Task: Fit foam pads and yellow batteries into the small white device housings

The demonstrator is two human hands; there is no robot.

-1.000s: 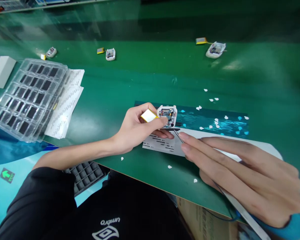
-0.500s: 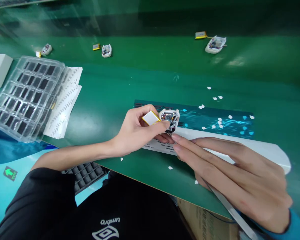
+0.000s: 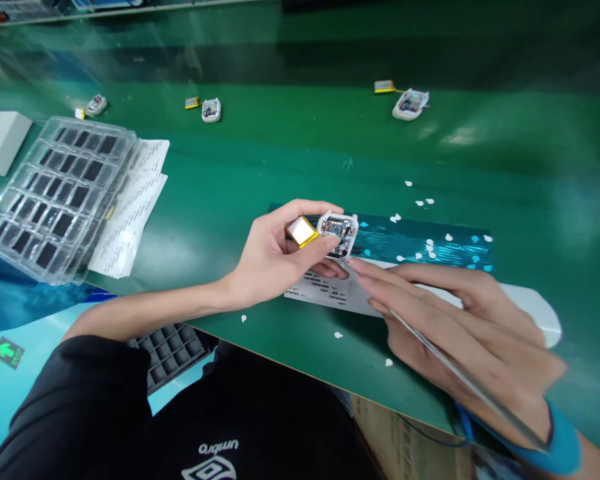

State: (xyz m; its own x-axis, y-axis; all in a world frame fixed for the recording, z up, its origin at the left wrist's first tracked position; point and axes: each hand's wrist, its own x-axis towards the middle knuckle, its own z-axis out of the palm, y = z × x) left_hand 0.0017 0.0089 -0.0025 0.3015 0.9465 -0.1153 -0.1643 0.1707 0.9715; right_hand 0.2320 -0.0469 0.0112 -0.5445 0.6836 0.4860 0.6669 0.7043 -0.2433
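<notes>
My left hand (image 3: 275, 257) is closed around a white watch case (image 3: 349, 233) with its open side up, the thumb pressing on the circuit board inside. A yellow-edged battery (image 3: 302, 231) with a pale face stands out between thumb and forefinger, beside the case. In my right hand (image 3: 460, 320) are slim metal tweezers (image 3: 473, 383), their long end running back under the palm towards the wrist. The tweezers' tip is at the lower edge of the case, by the fingertips; whether it touches is too small to tell.
Beneath the hands lie a blue film strip (image 3: 460, 243) and a printed white sheet (image 3: 320, 290). Small white round stickers (image 3: 339, 335) are scattered around. Stacked clear trays (image 3: 55, 193) sit left on label sheets (image 3: 130, 233). Further watch cases (image 3: 411, 105) with batteries lie at the back.
The view has shifted slightly. My right hand has rolled, so the tweezers now show edge-on and more of their length is visible. The left hand's forefinger has stretched along the case's far edge.
</notes>
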